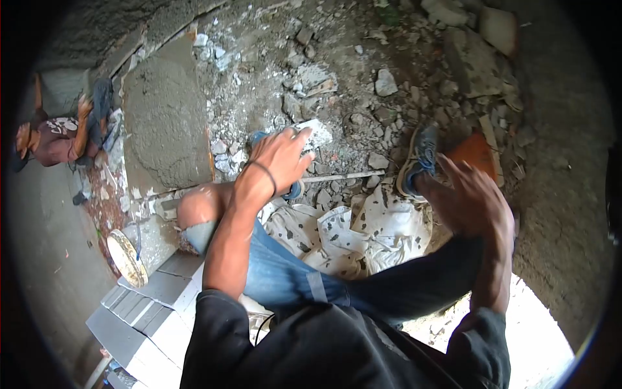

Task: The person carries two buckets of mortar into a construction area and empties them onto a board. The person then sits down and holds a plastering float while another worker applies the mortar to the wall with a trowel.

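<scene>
My left hand point(282, 155) hangs in the air in front of my bent knee, fingers apart and nothing seen in them. Just past its fingertips a flat white piece point(319, 133) lies on the rubble; its kind is unclear. My right hand point(472, 198), slightly blurred, is spread open over my other leg, near an orange piece point(476, 155) and my blue shoe point(422, 155). Between my legs lies a crumpled whitish cloth with dark spots point(395, 227). A thin straight rod point(346, 176) crosses the ground between my feet.
A patch of wet grey mortar point(165, 117) lies to the left. Beyond it another person point(61, 139) sits by the wall. A white bucket point(126, 258) lies tipped near stacked grey tiles point(136, 311). Broken stones point(385, 83) cover the ground ahead.
</scene>
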A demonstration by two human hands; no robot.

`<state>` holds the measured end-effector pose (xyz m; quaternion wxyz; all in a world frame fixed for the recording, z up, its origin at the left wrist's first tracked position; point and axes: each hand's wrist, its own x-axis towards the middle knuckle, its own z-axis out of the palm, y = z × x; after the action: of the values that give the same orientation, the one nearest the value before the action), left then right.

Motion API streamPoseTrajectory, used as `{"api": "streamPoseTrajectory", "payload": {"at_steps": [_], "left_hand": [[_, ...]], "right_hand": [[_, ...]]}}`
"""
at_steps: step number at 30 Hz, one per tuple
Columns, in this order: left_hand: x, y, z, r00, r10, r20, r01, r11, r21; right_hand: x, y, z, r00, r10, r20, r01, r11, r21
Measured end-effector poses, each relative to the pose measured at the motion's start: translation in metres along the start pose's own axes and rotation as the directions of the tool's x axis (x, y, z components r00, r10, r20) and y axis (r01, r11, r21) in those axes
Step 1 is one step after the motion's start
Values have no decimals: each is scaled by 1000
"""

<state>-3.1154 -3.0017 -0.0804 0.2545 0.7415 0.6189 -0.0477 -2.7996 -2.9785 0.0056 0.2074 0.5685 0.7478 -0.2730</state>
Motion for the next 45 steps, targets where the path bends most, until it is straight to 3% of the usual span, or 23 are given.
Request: {"api": "streamPoseTrajectory", "payload": {"at_steps": [2,4,8,10,12,14,18,20,22,27,31,32,33,34,36,38,39,42,45], "left_hand": [[17,-1,12,995,102,6,-101,990,-101],[28,1,21,984,180,14,-178,980,-87],[40,1,30,982,127,141,-130,991,14],[52,-13,47,976,196,93,-198,980,21],[50,-13,40,984,139,109,-140,990,-4],[41,-12,31,988,134,76,-132,991,-32],[15,-7,10,985,121,120,-103,984,-142],[0,-1,-1,989,142,47,-135,982,-134],[-17,6,-23,977,180,111,-155,966,-205],[-33,26,-90,922,367,-120,-378,922,-82],[11,22,-109,948,307,-80,-312,948,-66],[23,21,-106,943,328,-56,-332,939,-85],[36,18,-98,947,317,-53,-322,928,-187],[50,15,-82,951,306,-48,-306,904,-299],[82,-4,-32,920,355,-167,-389,881,-270],[83,7,-39,927,213,309,-279,942,187],[79,9,-37,927,211,311,-269,950,156],[81,5,-57,961,222,168,-225,974,0],[72,-8,-73,922,334,-196,-358,928,-104]], "right_hand": [[4,6,1,996,43,-75,-41,999,30],[13,22,14,942,-220,-255,234,972,26],[33,14,-1,989,-124,-86,124,992,-3],[55,20,11,971,-212,-111,198,973,-120],[69,16,16,973,-217,-79,203,967,-153],[74,6,23,948,-275,-163,262,960,-98],[90,-10,21,945,-323,-40,320,945,-72],[78,-22,9,960,-281,18,281,953,-112],[86,-21,13,951,-308,-18,301,939,-169],[135,-13,47,882,-442,-162,415,893,-173],[127,-38,32,927,-374,-12,365,911,-191],[123,-46,25,953,-285,100,300,928,-222],[123,-44,30,931,-363,37,363,911,-197],[136,-45,36,924,-366,110,382,894,-232],[148,-47,48,907,-364,213,412,872,-264],[154,-36,69,850,-515,112,526,821,-220],[155,-33,76,846,-513,144,533,815,-225],[146,-42,71,839,-512,185,541,818,-192],[128,-67,43,876,-376,303,441,878,-186]]}}
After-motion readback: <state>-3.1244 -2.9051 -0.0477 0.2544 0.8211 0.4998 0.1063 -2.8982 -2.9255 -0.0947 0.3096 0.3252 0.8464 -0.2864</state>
